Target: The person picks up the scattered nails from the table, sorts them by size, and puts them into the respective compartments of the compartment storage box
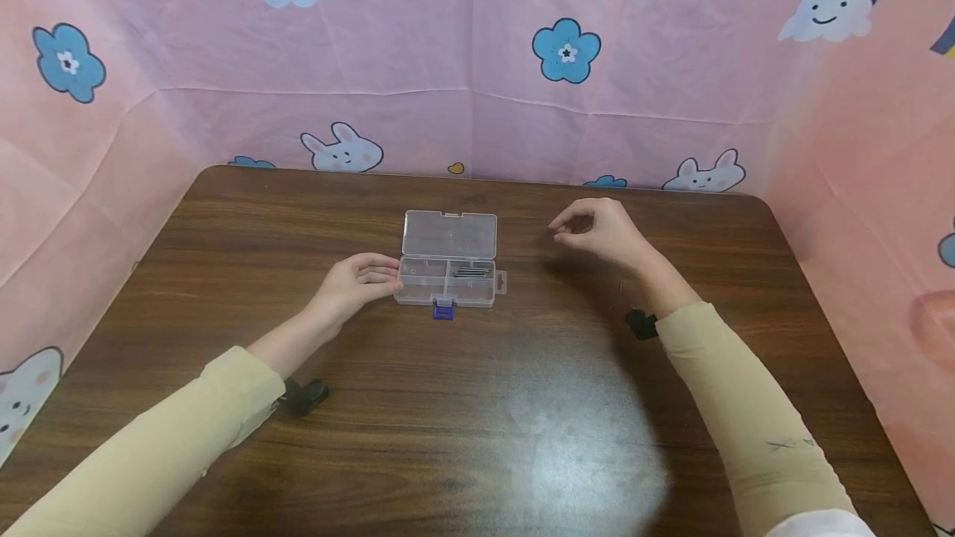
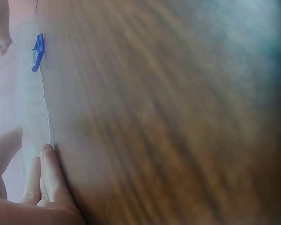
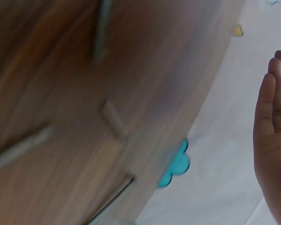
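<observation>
A clear plastic compartment box (image 1: 421, 292) lies on the table with its lid (image 1: 450, 235) tipped back and its blue latch (image 1: 443, 311) hanging at the front. Several thin dark rods (image 1: 472, 273) lie in its back right compartment. At the box's left end, my left hand (image 1: 356, 282) touches the wall with fairly straight fingers. My right hand (image 1: 603, 230) hovers to the right of the box, thumb and forefinger bent toward each other; I see nothing between them. Below it, the right wrist view shows blurred thin rods (image 3: 114, 121) on the wood.
The brown wooden table (image 1: 418, 454) runs back to a pink cloth wall (image 1: 418, 40) printed with clouds, flowers and rabbits. Small black devices sit at my left wrist (image 1: 304, 396) and right wrist (image 1: 640, 324). A bright glare lies on the front of the table.
</observation>
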`<state>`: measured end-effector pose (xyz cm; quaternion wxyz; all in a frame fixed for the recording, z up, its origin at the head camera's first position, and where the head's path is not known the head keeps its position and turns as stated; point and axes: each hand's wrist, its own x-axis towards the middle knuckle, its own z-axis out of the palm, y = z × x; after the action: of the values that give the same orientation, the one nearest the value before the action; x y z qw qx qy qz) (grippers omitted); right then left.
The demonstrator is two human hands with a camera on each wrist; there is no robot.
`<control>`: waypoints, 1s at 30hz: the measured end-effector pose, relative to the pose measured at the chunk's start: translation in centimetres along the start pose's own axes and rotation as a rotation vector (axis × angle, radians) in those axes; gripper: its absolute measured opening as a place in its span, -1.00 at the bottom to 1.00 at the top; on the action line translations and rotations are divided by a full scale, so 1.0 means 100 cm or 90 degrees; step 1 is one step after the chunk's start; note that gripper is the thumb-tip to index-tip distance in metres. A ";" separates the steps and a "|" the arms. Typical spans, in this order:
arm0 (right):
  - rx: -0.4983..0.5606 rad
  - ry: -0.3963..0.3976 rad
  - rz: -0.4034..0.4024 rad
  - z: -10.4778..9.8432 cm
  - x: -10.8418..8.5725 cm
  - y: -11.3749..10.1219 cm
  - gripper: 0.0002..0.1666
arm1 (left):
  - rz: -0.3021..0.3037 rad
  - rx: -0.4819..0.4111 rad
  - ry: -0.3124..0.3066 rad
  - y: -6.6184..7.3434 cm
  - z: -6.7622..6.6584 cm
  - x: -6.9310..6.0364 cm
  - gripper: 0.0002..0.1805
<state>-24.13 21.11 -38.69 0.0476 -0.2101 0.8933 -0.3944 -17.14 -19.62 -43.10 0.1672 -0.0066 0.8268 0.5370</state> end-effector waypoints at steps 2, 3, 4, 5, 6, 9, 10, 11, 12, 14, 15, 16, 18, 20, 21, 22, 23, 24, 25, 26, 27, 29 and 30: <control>-0.004 0.010 0.010 -0.007 -0.005 0.005 -0.79 | 0.001 -0.001 -0.001 0.000 0.000 0.000 -0.42; -0.009 0.015 0.016 -0.011 -0.007 0.007 -0.79 | 0.002 -0.001 -0.002 0.000 0.000 0.000 -0.41; -0.013 0.020 0.023 -0.015 -0.010 0.009 -0.78 | 0.002 -0.002 -0.003 0.000 0.000 0.000 -0.42; -0.016 0.027 0.032 -0.018 -0.013 0.012 -0.78 | 0.003 -0.002 -0.004 0.001 0.000 0.000 -0.41; -0.018 0.033 0.041 -0.022 -0.015 0.014 -0.78 | 0.005 -0.003 -0.005 0.001 0.000 0.001 -0.42; -0.029 0.051 0.068 -0.032 -0.024 0.020 -0.77 | 0.005 -0.005 -0.007 0.001 0.000 0.000 -0.42; -0.032 0.058 0.075 -0.035 -0.027 0.022 -0.77 | 0.005 -0.005 -0.008 0.002 0.000 0.000 -0.42; -0.036 0.064 0.082 -0.038 -0.030 0.024 -0.78 | 0.005 -0.006 -0.008 0.002 0.000 0.000 -0.42; -0.042 0.069 0.086 -0.041 -0.032 0.026 -0.77 | 0.004 -0.006 -0.009 0.001 0.000 0.000 -0.42; -0.052 0.076 0.093 -0.046 -0.038 0.030 -0.77 | 0.003 -0.004 -0.009 0.001 0.000 0.000 -0.42; -0.058 0.078 0.094 -0.049 -0.041 0.032 -0.77 | 0.003 -0.004 -0.009 0.001 -0.001 0.000 -0.42; -0.060 0.079 0.097 -0.051 -0.043 0.034 -0.77 | 0.004 -0.003 -0.009 0.001 -0.001 0.000 -0.41; -0.070 0.080 0.099 -0.055 -0.048 0.038 -0.75 | 0.006 0.000 -0.008 0.000 -0.001 0.000 -0.41; -0.076 0.079 0.105 -0.058 -0.052 0.041 -0.75 | 0.007 0.002 -0.007 0.000 -0.001 0.000 -0.41; -0.079 0.079 0.108 -0.059 -0.053 0.043 -0.76 | 0.007 0.002 -0.007 -0.001 -0.001 0.000 -0.41; -0.082 0.077 0.110 -0.060 -0.055 0.044 -0.76 | 0.007 0.003 -0.006 -0.001 -0.001 0.000 -0.42; -0.086 0.075 0.111 -0.061 -0.056 0.044 -0.76 | 0.006 0.003 -0.005 -0.001 -0.001 -0.001 -0.42; -0.086 0.072 0.113 -0.061 -0.058 0.045 -0.77 | 0.004 0.003 -0.004 -0.001 -0.001 -0.001 -0.42; -0.086 0.069 0.113 -0.062 -0.059 0.046 -0.78 | 0.004 0.003 -0.004 -0.001 -0.001 -0.001 -0.43; -0.089 0.066 0.112 -0.062 -0.060 0.047 -0.78 | 0.001 0.004 -0.003 -0.001 -0.001 -0.001 -0.43; -0.092 0.062 0.111 -0.063 -0.061 0.049 -0.79 | 0.000 0.004 -0.002 -0.001 -0.001 -0.001 -0.43; -0.092 0.056 0.110 -0.063 -0.064 0.052 -0.79 | -0.001 0.003 -0.004 -0.001 -0.001 -0.001 -0.43; -0.092 0.054 0.110 -0.064 -0.065 0.054 -0.80 | -0.002 0.002 -0.004 -0.001 -0.001 -0.001 -0.43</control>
<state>-21.69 31.41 -38.81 0.0282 -0.1182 0.9354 -0.3322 -17.08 -19.79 -43.12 0.1710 -0.0059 0.8269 0.5357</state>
